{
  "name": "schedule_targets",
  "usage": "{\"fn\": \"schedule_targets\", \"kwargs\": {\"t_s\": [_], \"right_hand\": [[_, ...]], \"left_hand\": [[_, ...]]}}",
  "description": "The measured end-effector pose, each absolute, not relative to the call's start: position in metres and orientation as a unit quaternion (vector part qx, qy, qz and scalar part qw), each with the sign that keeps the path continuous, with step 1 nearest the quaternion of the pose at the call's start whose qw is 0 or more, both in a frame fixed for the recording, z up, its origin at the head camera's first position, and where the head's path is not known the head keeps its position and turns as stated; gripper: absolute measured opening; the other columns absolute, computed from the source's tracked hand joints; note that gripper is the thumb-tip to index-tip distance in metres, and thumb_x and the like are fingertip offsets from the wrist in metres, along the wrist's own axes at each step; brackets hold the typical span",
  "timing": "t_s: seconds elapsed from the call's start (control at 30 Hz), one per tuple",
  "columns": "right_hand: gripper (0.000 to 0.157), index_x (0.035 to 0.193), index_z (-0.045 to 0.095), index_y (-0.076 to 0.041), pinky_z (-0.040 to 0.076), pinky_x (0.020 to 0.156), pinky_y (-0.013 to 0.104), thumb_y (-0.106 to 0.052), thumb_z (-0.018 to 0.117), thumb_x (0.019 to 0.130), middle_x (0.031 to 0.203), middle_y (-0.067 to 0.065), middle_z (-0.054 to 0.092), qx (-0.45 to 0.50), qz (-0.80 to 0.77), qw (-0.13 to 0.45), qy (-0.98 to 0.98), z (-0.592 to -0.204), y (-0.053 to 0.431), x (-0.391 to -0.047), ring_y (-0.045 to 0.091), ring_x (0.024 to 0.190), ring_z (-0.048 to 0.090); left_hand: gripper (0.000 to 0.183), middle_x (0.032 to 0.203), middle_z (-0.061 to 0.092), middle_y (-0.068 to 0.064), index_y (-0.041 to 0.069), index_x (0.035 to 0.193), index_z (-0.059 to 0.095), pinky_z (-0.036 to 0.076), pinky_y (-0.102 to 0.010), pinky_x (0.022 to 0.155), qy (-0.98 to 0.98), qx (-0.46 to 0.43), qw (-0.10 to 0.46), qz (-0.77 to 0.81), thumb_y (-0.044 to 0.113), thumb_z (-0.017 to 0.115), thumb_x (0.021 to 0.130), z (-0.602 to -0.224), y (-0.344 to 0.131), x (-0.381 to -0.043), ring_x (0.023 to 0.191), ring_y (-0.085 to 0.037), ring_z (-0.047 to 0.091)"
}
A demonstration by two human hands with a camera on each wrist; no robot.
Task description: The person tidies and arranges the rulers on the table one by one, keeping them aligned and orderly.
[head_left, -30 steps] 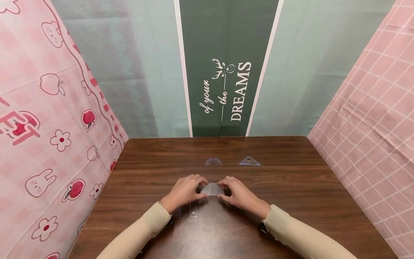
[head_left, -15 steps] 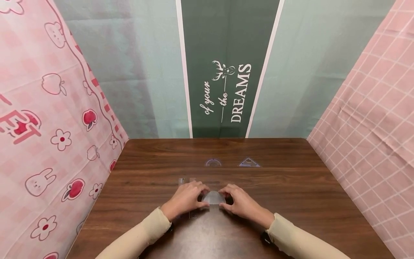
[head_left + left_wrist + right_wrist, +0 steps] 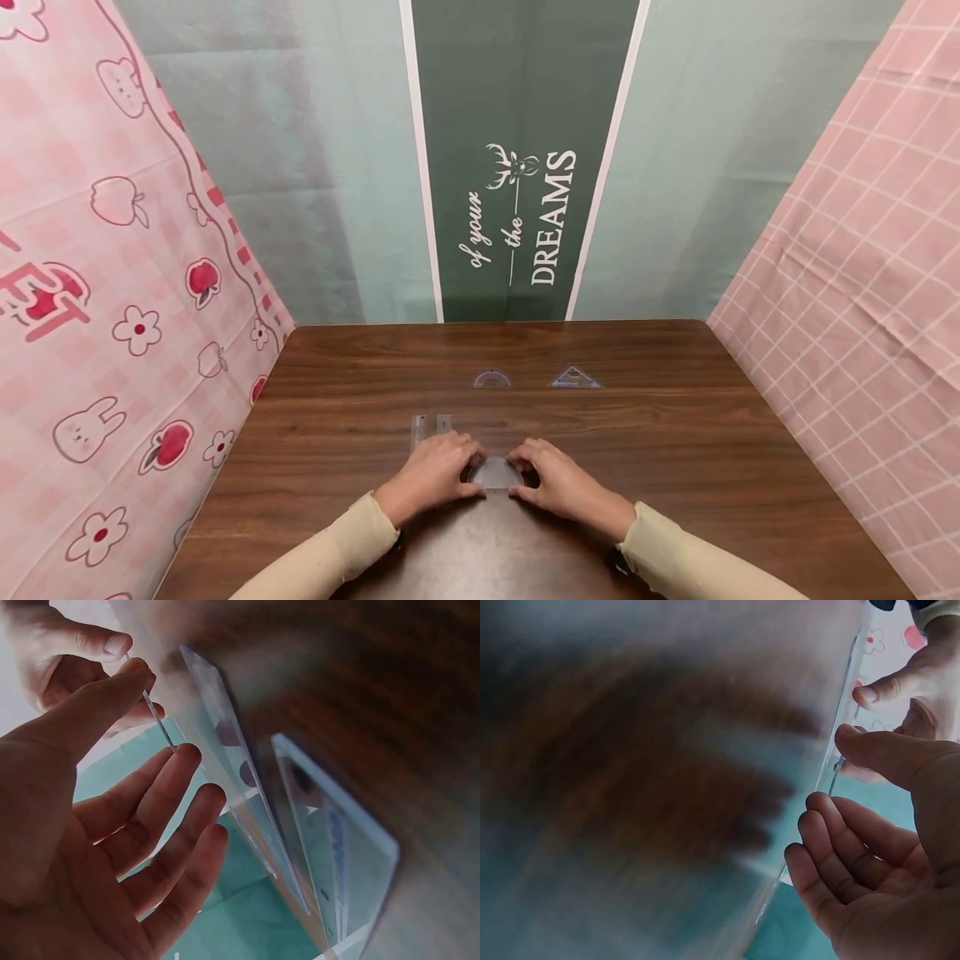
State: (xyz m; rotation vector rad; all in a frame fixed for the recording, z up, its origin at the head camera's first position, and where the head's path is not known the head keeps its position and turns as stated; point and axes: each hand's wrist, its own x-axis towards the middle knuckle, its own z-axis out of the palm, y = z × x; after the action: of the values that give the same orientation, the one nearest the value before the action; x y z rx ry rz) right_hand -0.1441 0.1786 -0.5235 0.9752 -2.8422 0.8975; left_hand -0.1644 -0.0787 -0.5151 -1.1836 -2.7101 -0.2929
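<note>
Between both hands is a clear plastic protractor [image 3: 497, 473], its curved side facing away and its straight edge nearest the person. My left hand [image 3: 433, 471] pinches its left end between thumb and fingertips. On the opposite end my right hand [image 3: 561, 479] does the same. The left wrist view shows the protractor [image 3: 160, 720] edge-on, as a thin line close over the table. Two clear rulers [image 3: 419, 428] lie beside the left hand, partly hidden by it. The right wrist view also catches the protractor's thin edge [image 3: 835, 777] at the right fingertips.
Farther back on the brown wooden table [image 3: 360, 358] lie a blue-marked protractor [image 3: 492, 379] and, to its right, a blue-marked set square [image 3: 576, 378]. Pink patterned cloth [image 3: 150, 333] hangs at the left, pink checked cloth [image 3: 847, 250] at the right, a green curtain [image 3: 495, 83] behind.
Both hands have drawn the protractor toward the person, down in the head view. The far ends of the two rulers now show beyond the left hand. The head view has shifted slightly.
</note>
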Motion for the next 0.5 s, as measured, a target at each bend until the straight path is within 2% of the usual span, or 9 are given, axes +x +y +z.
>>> {"fn": "schedule_targets", "kwargs": {"t_s": [0.27, 0.5], "right_hand": [[0.034, 0.111, 0.074, -0.006, 0.051, 0.076, 0.026, -0.018, 0.093, 0.086, 0.091, -0.006, 0.059, 0.311, 0.27, -0.006, -0.911, -0.5245, 0.1784, -0.1419, 0.007, 0.087, 0.054], [0.033, 0.108, 0.072, -0.008, 0.051, 0.077, 0.026, -0.018, 0.093, 0.085, 0.092, -0.005, 0.06, 0.317, 0.262, -0.004, -0.911, -0.5246, 0.1786, -0.1405, 0.007, 0.087, 0.053]], "left_hand": [[0.046, 0.104, 0.072, 0.008, 0.02, 0.113, 0.077, 0.057, -0.03, 0.082, -0.91, -0.399, 0.081, -0.076, 0.053, 0.09, 0.084, -0.5167, -0.0759, -0.1618, 0.092, -0.012, 0.066], [0.045, 0.1, 0.07, 0.009, 0.022, 0.11, 0.076, 0.055, -0.029, 0.079, -0.912, -0.397, 0.077, -0.066, 0.056, 0.09, 0.083, -0.5158, -0.0747, -0.1597, 0.089, -0.01, 0.063]]}}
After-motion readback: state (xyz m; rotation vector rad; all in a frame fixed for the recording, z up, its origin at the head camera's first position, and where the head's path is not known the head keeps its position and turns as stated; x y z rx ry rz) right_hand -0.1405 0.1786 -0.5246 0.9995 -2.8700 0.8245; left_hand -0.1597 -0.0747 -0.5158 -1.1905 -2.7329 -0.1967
